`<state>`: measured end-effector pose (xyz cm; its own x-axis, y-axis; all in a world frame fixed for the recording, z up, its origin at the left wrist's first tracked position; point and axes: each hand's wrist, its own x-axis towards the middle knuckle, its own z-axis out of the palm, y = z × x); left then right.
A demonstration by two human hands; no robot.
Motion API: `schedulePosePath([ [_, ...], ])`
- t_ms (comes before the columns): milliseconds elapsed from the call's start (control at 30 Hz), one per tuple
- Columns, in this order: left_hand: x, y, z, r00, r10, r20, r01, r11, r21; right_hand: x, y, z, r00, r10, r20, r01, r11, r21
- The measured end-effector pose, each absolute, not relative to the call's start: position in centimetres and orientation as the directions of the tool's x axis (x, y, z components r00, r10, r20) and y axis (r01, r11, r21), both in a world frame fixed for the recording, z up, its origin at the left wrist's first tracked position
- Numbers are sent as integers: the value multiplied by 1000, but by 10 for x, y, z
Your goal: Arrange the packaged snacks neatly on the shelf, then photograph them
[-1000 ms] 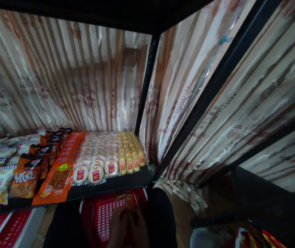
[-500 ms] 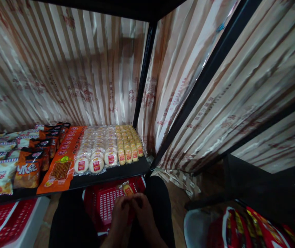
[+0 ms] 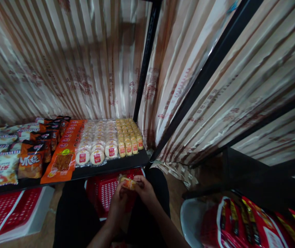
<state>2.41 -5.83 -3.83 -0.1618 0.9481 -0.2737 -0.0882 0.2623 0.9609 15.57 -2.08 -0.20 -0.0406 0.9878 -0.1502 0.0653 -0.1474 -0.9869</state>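
Between my two hands is a small yellow wrapped snack cake point(image 3: 129, 183) with a red-and-orange label. My left hand point(image 3: 119, 197) grips its left end, fingers closed. On the other end, my right hand point(image 3: 144, 190) pinches the wrapper. Both hands are above a red perforated basket point(image 3: 103, 193) between my knees. Just beyond, on a black shelf point(image 3: 106, 168), rows of similar yellow wrapped cakes point(image 3: 128, 148) stand at the right end. Beside them lie rows of round white wrapped cakes point(image 3: 97, 157).
Left along the shelf are an orange pretzel-stick packet point(image 3: 62, 163), orange snack bags point(image 3: 30, 162) and white snack bags point(image 3: 4, 168). Another red basket point(image 3: 5, 210) stands at lower left. At lower right, red packets point(image 3: 256, 220) fill a basket. Black posts point(image 3: 149, 62) stand before the curtain point(image 3: 93, 69).
My hands have raised the snack cake slightly and turned it from upright to nearly sideways. My right hand has shifted to its right end. The camera view has tilted down a little.
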Motion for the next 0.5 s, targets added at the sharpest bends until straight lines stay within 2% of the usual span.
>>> schedulePosePath([
  [133, 15, -62, -27, -221, 961, -168, 222, 218, 950, 159, -16, -3, -82, 987, -140, 48, -136, -989],
  [267, 9, -67, -10, -211, 968, -138, 430, 219, 876, 161, -14, 7, -166, 978, -127, 68, -117, -991],
  [400, 10, -69, 6, -253, 967, -36, 525, 168, 835, 163, -11, 27, -337, 936, -98, 176, -39, -984],
  [500, 11, -68, 10, -176, 983, -44, 502, 128, 855, 164, -4, 39, -451, 887, -100, 226, 6, -974],
])
